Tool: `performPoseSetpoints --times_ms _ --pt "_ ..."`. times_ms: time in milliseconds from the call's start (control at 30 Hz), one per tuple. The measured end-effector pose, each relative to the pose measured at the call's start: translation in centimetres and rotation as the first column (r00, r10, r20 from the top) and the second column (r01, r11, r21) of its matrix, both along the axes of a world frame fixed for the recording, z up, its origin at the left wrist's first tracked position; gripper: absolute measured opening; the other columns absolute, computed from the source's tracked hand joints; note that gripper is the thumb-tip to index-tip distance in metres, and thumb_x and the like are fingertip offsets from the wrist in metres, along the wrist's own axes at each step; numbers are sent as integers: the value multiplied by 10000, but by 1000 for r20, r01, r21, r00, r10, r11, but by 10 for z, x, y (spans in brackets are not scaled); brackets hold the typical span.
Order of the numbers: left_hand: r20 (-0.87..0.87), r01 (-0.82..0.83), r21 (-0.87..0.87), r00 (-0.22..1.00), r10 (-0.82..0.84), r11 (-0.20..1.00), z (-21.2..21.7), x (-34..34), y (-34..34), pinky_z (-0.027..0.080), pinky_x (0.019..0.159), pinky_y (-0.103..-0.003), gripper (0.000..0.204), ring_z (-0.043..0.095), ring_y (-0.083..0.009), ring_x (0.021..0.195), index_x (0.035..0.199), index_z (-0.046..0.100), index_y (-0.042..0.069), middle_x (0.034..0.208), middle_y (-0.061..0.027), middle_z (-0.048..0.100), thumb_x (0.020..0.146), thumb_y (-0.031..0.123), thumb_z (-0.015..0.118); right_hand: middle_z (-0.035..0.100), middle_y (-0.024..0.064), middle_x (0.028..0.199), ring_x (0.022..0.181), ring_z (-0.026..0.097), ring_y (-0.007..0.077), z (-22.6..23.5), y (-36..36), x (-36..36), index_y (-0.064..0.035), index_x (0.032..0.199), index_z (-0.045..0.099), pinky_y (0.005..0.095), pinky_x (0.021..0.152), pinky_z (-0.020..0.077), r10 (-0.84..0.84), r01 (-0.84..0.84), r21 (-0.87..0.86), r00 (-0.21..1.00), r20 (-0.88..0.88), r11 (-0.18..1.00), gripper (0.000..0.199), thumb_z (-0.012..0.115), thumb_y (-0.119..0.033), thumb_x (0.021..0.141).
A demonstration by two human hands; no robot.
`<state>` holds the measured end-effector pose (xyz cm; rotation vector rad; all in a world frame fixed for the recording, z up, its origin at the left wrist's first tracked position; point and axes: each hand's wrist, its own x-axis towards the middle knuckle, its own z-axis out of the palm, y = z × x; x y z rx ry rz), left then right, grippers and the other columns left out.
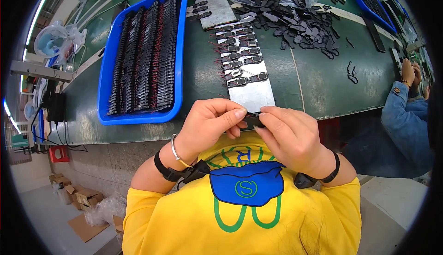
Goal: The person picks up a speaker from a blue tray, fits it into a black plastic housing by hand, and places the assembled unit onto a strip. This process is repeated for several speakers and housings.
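Note:
Close to my chest, at the table's front edge, both hands meet on a small black part (253,120) with a bit of red wire showing. My left hand (214,121) pinches its left end between thumb and fingers. The fingers of my right hand (290,133) close on its right end. Just beyond my hands lies a flat silvery plate (254,97). Rows of small black speaker-like modules (251,59) with red wires lie on it, and a second metal plate (216,13) with more black parts is behind.
A blue tray (182,52) packed with rows of black wired parts stands left on the green table (198,70). Loose black pieces (300,26) are heaped at the back right. A co-worker's arm (398,100) is at the far right; a fan (51,40) stands far left.

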<state>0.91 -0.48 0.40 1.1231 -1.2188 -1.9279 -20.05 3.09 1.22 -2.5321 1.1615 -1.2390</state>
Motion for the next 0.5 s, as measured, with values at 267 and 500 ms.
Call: performPoseSetpoints --times_ms 267,500 --pt "-72 -12 1 997 12 1000 -1 0 2 545 608 -234 165 655 -123 654 986 671 -33 820 -125 702 925 106 608 663 160 878 679 655 299 0 -1 -2 23 952 620 346 576 524 11 -13 68 1000 27 998 327 761 8 658" --pt "-67 17 -30 998 -19 999 -1 0 2 527 624 -216 185 624 -82 678 998 668 -23 819 -63 681 939 139 603 662 159 856 647 648 296 1 -1 -3 22 946 619 340 558 517 20 -23 78 999 39 997 325 760 13 653"
